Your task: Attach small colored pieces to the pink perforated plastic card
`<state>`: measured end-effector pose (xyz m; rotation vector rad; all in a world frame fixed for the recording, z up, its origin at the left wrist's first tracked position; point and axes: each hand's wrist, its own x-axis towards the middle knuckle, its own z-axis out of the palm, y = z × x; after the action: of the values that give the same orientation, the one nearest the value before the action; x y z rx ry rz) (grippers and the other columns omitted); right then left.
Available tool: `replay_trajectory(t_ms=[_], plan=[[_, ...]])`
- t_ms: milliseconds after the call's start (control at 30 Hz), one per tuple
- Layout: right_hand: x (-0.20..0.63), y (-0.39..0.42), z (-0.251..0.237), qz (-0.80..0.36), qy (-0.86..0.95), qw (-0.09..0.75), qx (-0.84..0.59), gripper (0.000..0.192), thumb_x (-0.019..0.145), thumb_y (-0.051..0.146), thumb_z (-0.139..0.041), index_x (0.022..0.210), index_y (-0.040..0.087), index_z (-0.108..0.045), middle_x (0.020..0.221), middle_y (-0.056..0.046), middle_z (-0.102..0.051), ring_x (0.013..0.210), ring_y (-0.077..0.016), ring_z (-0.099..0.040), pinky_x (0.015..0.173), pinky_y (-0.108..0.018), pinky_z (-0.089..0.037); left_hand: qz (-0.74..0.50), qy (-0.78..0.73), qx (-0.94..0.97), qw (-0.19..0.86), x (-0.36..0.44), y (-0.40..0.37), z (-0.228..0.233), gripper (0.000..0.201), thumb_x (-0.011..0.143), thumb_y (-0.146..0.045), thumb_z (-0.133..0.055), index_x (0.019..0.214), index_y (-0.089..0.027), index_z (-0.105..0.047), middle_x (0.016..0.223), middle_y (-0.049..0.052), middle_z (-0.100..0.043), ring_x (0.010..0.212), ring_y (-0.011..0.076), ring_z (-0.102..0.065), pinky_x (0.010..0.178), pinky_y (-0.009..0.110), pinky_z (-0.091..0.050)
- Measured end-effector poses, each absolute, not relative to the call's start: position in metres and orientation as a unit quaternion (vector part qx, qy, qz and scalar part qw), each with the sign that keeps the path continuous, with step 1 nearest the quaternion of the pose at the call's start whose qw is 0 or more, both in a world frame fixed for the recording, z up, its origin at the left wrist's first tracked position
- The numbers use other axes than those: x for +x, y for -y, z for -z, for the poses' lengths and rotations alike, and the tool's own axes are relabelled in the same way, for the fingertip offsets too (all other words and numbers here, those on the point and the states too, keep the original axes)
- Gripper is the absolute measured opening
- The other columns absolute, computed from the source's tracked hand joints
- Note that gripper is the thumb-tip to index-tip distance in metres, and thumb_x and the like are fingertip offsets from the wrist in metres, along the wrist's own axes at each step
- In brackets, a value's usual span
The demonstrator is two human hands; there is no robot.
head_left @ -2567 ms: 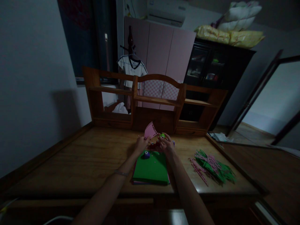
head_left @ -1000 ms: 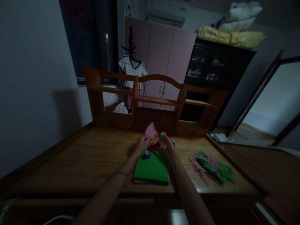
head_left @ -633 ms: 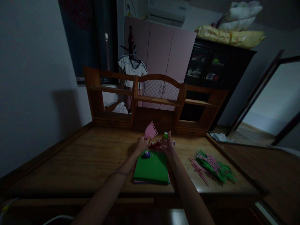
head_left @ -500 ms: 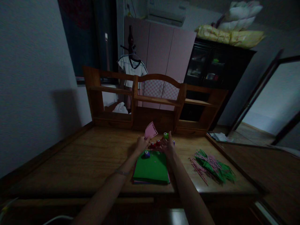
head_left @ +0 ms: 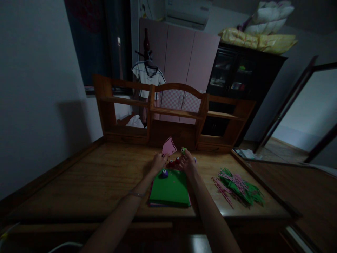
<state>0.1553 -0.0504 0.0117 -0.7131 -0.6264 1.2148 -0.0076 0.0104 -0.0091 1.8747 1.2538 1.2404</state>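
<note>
My left hand [head_left: 158, 162] pinches a pink paper piece [head_left: 169, 146] with a scalloped edge and holds it upright above the desk. Just to its right, my right hand [head_left: 188, 163] grips a small green paper punch [head_left: 183, 151] close to the pink piece. Between the two hands sit two small red punches [head_left: 174, 162]. A purple punch [head_left: 164, 173] rests on the far edge of a stack of green sheets [head_left: 170, 189] that lies below my hands.
A pile of green and pink paper strips [head_left: 238, 187] lies at the right of the wooden desk [head_left: 92, 179]. A wooden shelf unit [head_left: 173, 116] stands along the desk's back edge. Another small purple punch [head_left: 195, 160] peeks out behind my right hand.
My right hand swung the green punch a little to the right, away from the pink piece, and has brought it back beside it. The left hand has stayed still.
</note>
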Motion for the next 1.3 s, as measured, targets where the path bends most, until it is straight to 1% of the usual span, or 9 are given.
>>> replay_trajectory(t_ms=[100,267,400,600,767,900,1000,1100,1300], plan=[[0.156,0.05,-0.011,-0.538,0.322,0.723,-0.289,0.041,0.071,0.028,-0.069,0.11,0.028,-0.058,0.089,0.002,-0.063,0.063,-0.0098,-0.057,0.054,-0.02,-0.049,-0.465,-0.471,0.692,0.289,-0.007,-0.009,0.008,0.045,0.08,-0.049,-0.048,0.073,-0.008,-0.065,0.062,0.009,-0.064,0.057,0.015,-0.059,0.052,0.021,-0.037],[0.154,0.058,-0.015,-0.549,0.352,0.713,-0.258,0.052,0.066,0.015,-0.07,0.114,0.027,-0.056,0.104,-0.001,-0.063,0.081,-0.012,-0.061,0.072,-0.023,-0.051,-0.46,-0.472,0.701,0.272,-0.008,-0.009,0.007,0.044,0.08,-0.048,-0.048,0.069,-0.009,-0.064,0.063,0.009,-0.063,0.058,0.015,-0.058,0.052,0.021,-0.036],[0.153,0.058,-0.014,-0.558,0.354,0.71,-0.242,0.05,0.066,0.012,-0.071,0.112,0.025,-0.057,0.1,-0.002,-0.064,0.082,-0.0112,-0.061,0.076,-0.022,-0.051,-0.457,-0.474,0.703,0.267,-0.008,-0.011,0.008,0.044,0.08,-0.048,-0.048,0.067,-0.009,-0.064,0.06,0.008,-0.063,0.056,0.0143,-0.057,0.051,0.021,-0.034],[0.156,0.049,-0.012,-0.588,0.249,0.72,-0.272,0.021,0.075,0.03,-0.068,0.091,0.019,-0.059,0.084,-0.003,-0.065,0.067,-0.0106,-0.061,0.063,-0.021,-0.052,-0.464,-0.462,0.712,0.254,-0.007,-0.013,0.011,0.047,0.082,-0.049,-0.045,0.064,-0.009,-0.064,0.055,0.007,-0.06,0.052,0.0137,-0.056,0.049,0.021,-0.034],[0.159,0.049,-0.015,-0.627,0.229,0.69,-0.279,0.033,0.079,0.049,-0.061,0.071,0.018,-0.053,0.056,0.003,-0.053,0.045,-0.0076,-0.049,0.043,-0.017,-0.044,-0.459,-0.467,0.694,0.3,-0.007,-0.014,0.013,0.045,0.08,-0.049,-0.047,0.069,-0.009,-0.064,0.059,0.008,-0.062,0.05,0.0129,-0.056,0.048,0.02,-0.036],[0.159,0.049,-0.015,-0.632,0.242,0.679,-0.284,0.037,0.078,0.05,-0.062,0.064,0.019,-0.048,0.049,0.005,-0.048,0.04,-0.0078,-0.044,0.039,-0.018,-0.041,-0.457,-0.473,0.683,0.317,-0.006,-0.014,0.014,0.047,0.08,-0.053,-0.046,0.071,-0.009,-0.063,0.059,0.008,-0.062,0.048,0.0126,-0.055,0.046,0.02,-0.034],[0.159,0.049,-0.014,-0.619,0.233,0.687,-0.3,0.03,0.078,0.047,-0.063,0.072,0.019,-0.054,0.058,0.002,-0.056,0.046,-0.0098,-0.051,0.041,-0.019,-0.044,-0.455,-0.474,0.689,0.306,-0.007,-0.014,0.014,0.049,0.079,-0.054,-0.046,0.071,-0.009,-0.064,0.06,0.008,-0.062,0.049,0.0129,-0.055,0.046,0.02,-0.034],[0.158,0.049,-0.013,-0.608,0.252,0.69,-0.302,0.021,0.078,0.038,-0.064,0.089,0.02,-0.06,0.079,-0.003,-0.065,0.059,-0.012,-0.059,0.053,-0.021,-0.051,-0.459,-0.463,0.7,0.29,-0.008,-0.013,0.012,0.049,0.08,-0.053,-0.046,0.069,-0.009,-0.063,0.061,0.009,-0.062,0.053,0.0138,-0.056,0.049,0.02,-0.035],[0.153,0.055,-0.014,-0.555,0.347,0.709,-0.263,0.047,0.068,0.018,-0.07,0.112,0.026,-0.055,0.105,-0.002,-0.064,0.087,-0.0142,-0.062,0.075,-0.025,-0.053,-0.458,-0.454,0.716,0.265,-0.008,-0.011,0.01,0.048,0.082,-0.05,-0.044,0.069,-0.009,-0.065,0.062,0.009,-0.063,0.058,0.015,-0.057,0.052,0.021,-0.035]])
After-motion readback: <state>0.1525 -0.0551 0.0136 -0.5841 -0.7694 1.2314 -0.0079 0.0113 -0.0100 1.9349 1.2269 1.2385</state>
